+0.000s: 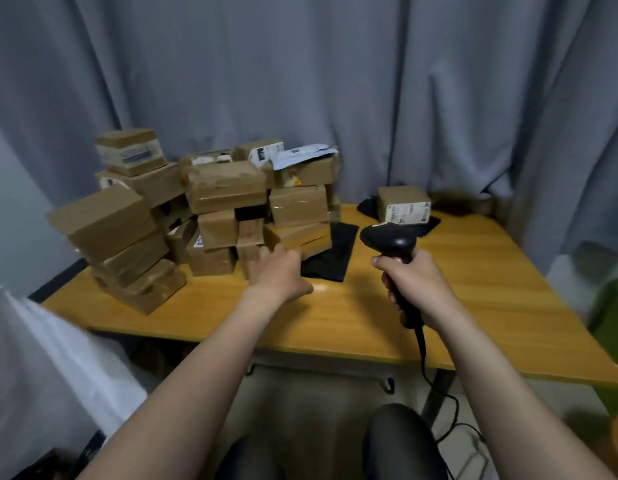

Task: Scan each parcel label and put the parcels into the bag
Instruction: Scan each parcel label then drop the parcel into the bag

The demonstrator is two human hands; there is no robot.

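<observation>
- the left hand (pixel 278 271) reached forward over the wooden table (pixel 474 289), fingers stretched out and loose, gripping nothing; its fingertips lay at the foot of the parcel pile (pixel 228 188), by a low flat parcel (pixel 300 237); motion blur hid whether they touched it
- the right hand (pixel 416 284) was curled tight round the handle of a black barcode scanner (pixel 387 239), index finger at the front of the grip; the scanner head pointed away from the person, toward the back of the table
- the scanner's cable (pixel 423 362) hung from the handle over the near table edge down to the floor
- the pile of brown taped boxes filled the back left of the table, stacked several high, some tilted
- a lone parcel (pixel 403 202) stood apart at the back right, its white label (pixel 408 213) facing the person; it rested on something flat and black
- a dark flat sheet (pixel 338 254) lay on the table between the pile and the scanner, just beside the left hand
- white sack-like material (pixel 41 358) showed at the left edge, off the table; whether it was the bag could not be told
- a grey curtain (pixel 335 81) hung behind
</observation>
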